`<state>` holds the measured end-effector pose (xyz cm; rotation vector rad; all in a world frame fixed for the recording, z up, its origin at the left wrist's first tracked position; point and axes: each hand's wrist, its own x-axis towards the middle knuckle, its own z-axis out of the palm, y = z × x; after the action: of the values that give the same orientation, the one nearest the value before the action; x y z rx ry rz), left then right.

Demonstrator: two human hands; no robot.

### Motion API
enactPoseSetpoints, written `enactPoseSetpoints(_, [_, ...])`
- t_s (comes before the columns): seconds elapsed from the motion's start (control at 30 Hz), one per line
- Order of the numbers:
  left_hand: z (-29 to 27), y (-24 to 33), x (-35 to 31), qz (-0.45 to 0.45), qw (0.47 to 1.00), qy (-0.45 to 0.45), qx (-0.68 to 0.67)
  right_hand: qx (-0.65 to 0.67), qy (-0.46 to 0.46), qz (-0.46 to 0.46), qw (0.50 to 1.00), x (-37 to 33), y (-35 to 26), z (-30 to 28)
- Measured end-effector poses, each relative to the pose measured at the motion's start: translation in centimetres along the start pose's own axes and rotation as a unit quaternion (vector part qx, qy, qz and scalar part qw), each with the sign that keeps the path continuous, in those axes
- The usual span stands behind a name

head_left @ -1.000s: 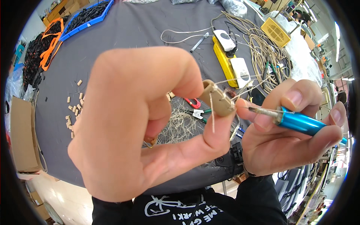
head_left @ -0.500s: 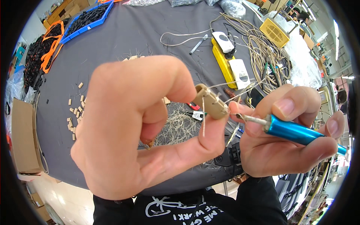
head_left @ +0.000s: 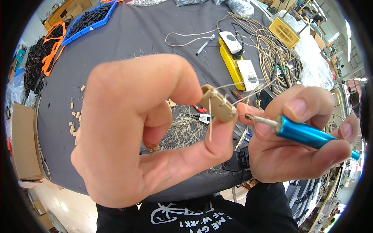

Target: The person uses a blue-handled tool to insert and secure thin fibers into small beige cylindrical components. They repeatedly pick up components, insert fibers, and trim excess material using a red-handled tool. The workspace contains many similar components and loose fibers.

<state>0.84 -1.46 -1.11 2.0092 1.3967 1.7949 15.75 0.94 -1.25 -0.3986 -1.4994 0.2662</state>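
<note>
Close before me, my left hand (head_left: 124,120) pinches a small beige piece (head_left: 220,104) between thumb and forefinger. It is hollow-looking, with holes along its side and pale thread laced through; one thread end hangs down from it. My right hand (head_left: 268,163) is closed around a hand tool with a shiny blue handle (head_left: 305,134) and a thin pale shaft (head_left: 264,120). The tool's fine tip points at the lower right end of the beige piece; whether it touches is too small to tell. Thread strands (head_left: 252,93) run from the piece toward my right fingers.
Short beige tubes (head_left: 74,126) are scattered left. Tangled thread offcuts (head_left: 182,132) lie behind my hands, beside red-handled cutters (head_left: 200,108). Farther right are a yellow power strip (head_left: 230,64), coiled cords (head_left: 272,54) and a yellow box (head_left: 284,33). A blue tray (head_left: 89,23) holds black parts.
The tool's tip has drawn slightly away from the beige piece, and more of its thin end shows. My left hand has shifted a little to the left; both grips are the same.
</note>
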Motion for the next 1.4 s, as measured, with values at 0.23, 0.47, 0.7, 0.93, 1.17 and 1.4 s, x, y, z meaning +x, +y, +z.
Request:
enactPoseSetpoints(0.23, [0.3, 0.1, 0.0, -0.012, 1.000, -0.003, -0.007, 0.019, 0.083, 0.071, 0.994, -0.3, -0.4, 0.6])
enactPoseSetpoints(0.47, [-0.6, -0.5, -0.1, 0.012, 0.998, -0.048, -0.043, 0.048, 0.035, 0.054, 0.997, -0.2, -0.6, -0.1])
enactPoseSetpoints(0.7, [-0.6, -0.4, -0.2, 0.002, 0.998, -0.042, -0.041, 0.021, 0.032, 0.144, 0.989, -0.4, -1.6, -0.2])
enactPoseSetpoints(0.93, [-0.1, -0.1, -0.3, -0.015, 0.999, -0.016, -0.037, 0.063, 0.024, 0.103, 0.992, -0.4, -1.4, -0.4])
enactPoseSetpoints(1.17, [-0.6, 0.2, 0.1, 0.011, 0.999, -0.042, 0.001, 0.051, 0.003, 0.139, 0.989, -0.5, -1.6, -0.5])
enactPoseSetpoints(1.4, [-0.4, -0.3, 0.3, 0.052, 0.998, -0.044, -0.015, 0.018, 0.033, 0.154, 0.987, -0.3, -1.6, -0.4])
